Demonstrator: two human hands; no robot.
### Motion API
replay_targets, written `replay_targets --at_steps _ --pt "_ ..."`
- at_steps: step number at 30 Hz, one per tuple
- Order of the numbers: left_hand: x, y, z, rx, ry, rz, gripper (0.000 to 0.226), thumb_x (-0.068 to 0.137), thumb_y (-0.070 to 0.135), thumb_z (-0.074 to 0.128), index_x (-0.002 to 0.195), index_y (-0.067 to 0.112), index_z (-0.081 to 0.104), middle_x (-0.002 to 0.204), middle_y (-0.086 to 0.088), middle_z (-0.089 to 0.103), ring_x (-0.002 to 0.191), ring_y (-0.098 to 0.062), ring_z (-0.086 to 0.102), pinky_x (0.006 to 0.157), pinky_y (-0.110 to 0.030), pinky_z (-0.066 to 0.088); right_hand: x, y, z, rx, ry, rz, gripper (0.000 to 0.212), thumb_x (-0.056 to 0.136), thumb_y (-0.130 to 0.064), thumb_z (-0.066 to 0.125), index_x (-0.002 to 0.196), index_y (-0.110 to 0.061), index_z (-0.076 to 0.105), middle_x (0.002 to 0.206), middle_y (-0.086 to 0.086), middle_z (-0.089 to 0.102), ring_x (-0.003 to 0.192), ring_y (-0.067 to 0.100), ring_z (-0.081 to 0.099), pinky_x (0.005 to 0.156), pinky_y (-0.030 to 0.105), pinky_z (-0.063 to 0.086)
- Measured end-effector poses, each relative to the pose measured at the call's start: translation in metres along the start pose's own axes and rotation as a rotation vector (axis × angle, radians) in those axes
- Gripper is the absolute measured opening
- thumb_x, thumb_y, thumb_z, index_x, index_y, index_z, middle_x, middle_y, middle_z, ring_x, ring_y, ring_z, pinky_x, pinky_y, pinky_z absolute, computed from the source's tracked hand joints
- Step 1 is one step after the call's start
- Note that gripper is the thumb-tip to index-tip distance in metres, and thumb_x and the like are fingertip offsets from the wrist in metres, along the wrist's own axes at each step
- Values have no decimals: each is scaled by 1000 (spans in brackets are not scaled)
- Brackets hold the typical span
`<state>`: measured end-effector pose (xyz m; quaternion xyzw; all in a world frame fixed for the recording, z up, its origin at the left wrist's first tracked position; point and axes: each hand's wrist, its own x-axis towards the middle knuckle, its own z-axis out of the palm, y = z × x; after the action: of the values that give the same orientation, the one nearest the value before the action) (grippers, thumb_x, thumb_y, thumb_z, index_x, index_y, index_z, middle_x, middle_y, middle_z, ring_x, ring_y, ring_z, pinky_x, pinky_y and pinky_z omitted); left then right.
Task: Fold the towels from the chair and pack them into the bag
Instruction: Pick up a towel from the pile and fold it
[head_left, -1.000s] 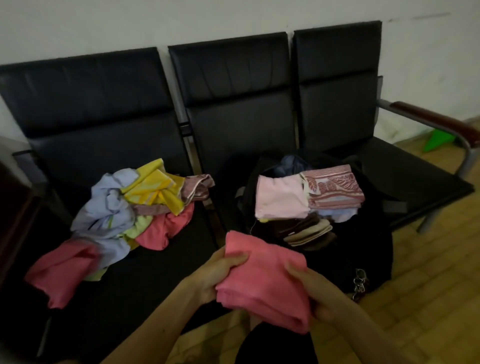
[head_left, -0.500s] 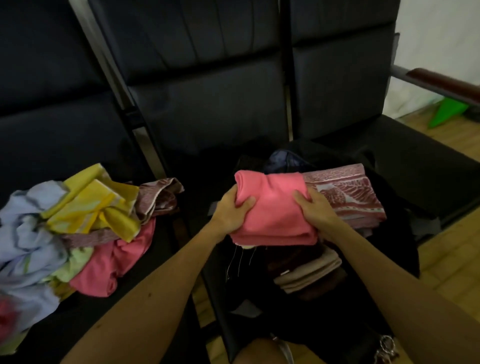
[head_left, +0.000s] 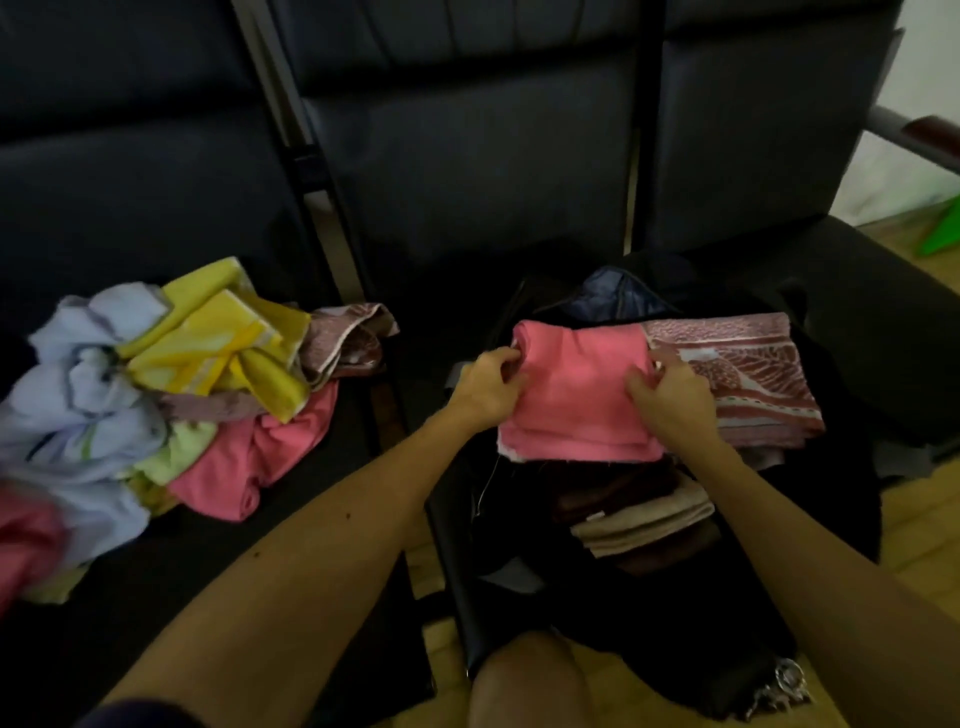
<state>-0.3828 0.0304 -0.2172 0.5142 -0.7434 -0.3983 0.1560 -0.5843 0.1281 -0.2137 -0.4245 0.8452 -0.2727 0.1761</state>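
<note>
Pink towel folded, lying atop the stack in bag, patterned towel at its 3 o'clock. Left hand and right hand pinch its edges. Crumpled pile at 9 o'clock on chair, unfolded: roughly halfway

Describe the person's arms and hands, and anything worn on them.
The left forearm and right forearm are bare, without sleeves. The left hand and right hand wear no gloves, and no rings, watch or bracelet show. A dark fabric edge, perhaps a short sleeve, shows at the left arm's upper end.
</note>
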Motion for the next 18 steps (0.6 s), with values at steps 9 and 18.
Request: replay_targets --at_steps 9,18 --pt "-167 -50 -126 -179 389 143 8 92 14 66 94 22 68 74 13 66 66 -2 63 65 -21 52 -167 -124 43 220 -123 -413 15 89 -21 70 101 -12 71 98 3 72 95 18 65 87 32 49" --pt "-331 -230 -190 -40 625 -383 2 86 23 73 84 23 71 76 12 71 76 -4 67 75 -29 54 -306 -261 202 97 -742 -576 24 90 -24 68 113 -18 70 104 -5 70 95 8 64 77 13 41"
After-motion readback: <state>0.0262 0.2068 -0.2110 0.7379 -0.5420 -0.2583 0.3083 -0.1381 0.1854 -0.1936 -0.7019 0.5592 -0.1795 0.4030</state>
